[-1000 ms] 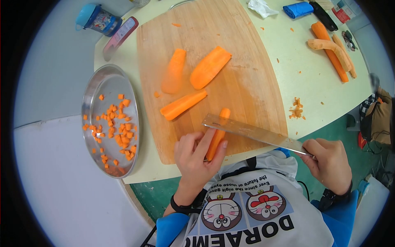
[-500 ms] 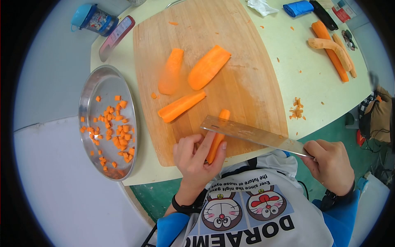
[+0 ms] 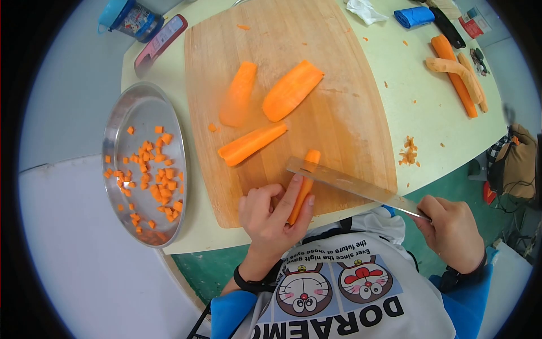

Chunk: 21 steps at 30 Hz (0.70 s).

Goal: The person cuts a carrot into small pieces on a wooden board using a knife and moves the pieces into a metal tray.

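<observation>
My left hand (image 3: pixel 274 217) grips a narrow carrot piece (image 3: pixel 303 198) against the near part of the wooden cutting board (image 3: pixel 350 113), its fingers and thumb along both sides. In my right hand (image 3: pixel 453 231) is the handle of a cleaver (image 3: pixel 355 186), its broad blade pointing left. The blade's tip end lies across the carrot piece, close by my left fingertips, with the carrot's far end showing beyond it. Farther up the board rest a long carrot wedge (image 3: pixel 253 144) and two flat carrot slabs, one left (image 3: pixel 238 96) and one right (image 3: pixel 293 90).
An oval metal tray (image 3: pixel 179 147) holding many carrot cubes stands left of the board. Behind it are a phone (image 3: pixel 161 45) and a blue cup (image 3: pixel 132 21). Whole carrots (image 3: pixel 466 93), peelings (image 3: pixel 409 151), a blue roll (image 3: pixel 414 17) and a tissue (image 3: pixel 367 10) lie on the right.
The cleaver blade has shifted slightly right and lies flatter across the carrot piece. My left hand keeps its hold. The view has shifted a little.
</observation>
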Motion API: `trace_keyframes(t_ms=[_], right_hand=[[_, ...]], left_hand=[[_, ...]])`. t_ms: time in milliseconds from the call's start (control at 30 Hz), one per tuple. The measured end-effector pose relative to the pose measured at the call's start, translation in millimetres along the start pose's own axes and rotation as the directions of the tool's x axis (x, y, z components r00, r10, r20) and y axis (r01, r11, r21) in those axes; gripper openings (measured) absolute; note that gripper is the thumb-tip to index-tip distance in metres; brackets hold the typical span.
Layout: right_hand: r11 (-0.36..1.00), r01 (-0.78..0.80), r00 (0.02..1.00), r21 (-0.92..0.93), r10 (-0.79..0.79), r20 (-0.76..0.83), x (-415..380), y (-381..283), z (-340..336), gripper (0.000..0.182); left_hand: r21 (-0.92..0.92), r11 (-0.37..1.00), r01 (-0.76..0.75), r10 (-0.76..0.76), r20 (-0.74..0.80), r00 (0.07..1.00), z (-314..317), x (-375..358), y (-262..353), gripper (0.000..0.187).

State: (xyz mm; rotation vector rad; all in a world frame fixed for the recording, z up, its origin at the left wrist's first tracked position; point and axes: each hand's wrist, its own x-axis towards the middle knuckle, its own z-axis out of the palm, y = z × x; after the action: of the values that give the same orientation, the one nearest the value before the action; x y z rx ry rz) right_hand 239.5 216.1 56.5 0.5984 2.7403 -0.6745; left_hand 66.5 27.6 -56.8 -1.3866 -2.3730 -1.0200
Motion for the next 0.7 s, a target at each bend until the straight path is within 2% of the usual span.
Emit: trace_keyframes(t_ms=[467,633,700], right_hand=[[0.986,0.04,0.999,-0.162,-0.034,0.037,15,-12,-5,0.021],[0.988,0.075,0.996,-0.134,-0.079,-0.03,17,-13,-7,0.023],[0.992,0.069,0.996,-0.106,-0.075,-0.054,15,-16,-8,0.024]], left_hand=[[0.026,0.999,-0.028,0.028,-0.02,0.999,1,-2,-3,0.038],[0.031,0.999,-0.017,0.019,-0.041,0.999,0,-1,-1,0.038],[0.019,1.0,0.011,-0.012,0.01,1.0,-5,-2,3,0.037]])
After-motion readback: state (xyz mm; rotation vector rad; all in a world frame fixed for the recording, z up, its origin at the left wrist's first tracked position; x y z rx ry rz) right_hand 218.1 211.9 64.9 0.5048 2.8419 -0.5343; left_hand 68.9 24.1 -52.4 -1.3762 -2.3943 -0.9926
